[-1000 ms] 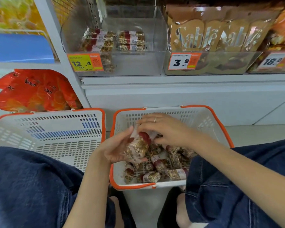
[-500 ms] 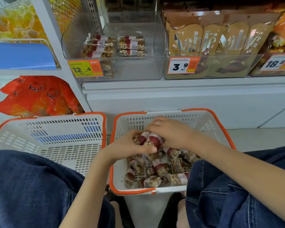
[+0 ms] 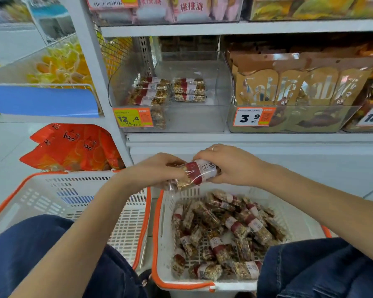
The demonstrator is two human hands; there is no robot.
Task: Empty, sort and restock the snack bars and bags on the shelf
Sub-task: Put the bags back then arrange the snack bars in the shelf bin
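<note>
Above basket rim (image 3: pixel 159 214), hands grip bars (image 3: pixel 197 174).

White metal shelving unit (image 3: pixel 246 137) with a white upright post (image 3: pixel 91 67) at its left edge and a perforated rear strip (image 3: pixel 143 54). Plain white kick panel (image 3: pixel 310 166) below the lowest shelf. Pale glossy tiled floor (image 3: pixel 7 147), left and lower right. Blue panel (image 3: pixel 41 100) fronts the neighbouring bay. Lighting bright and even.
</note>
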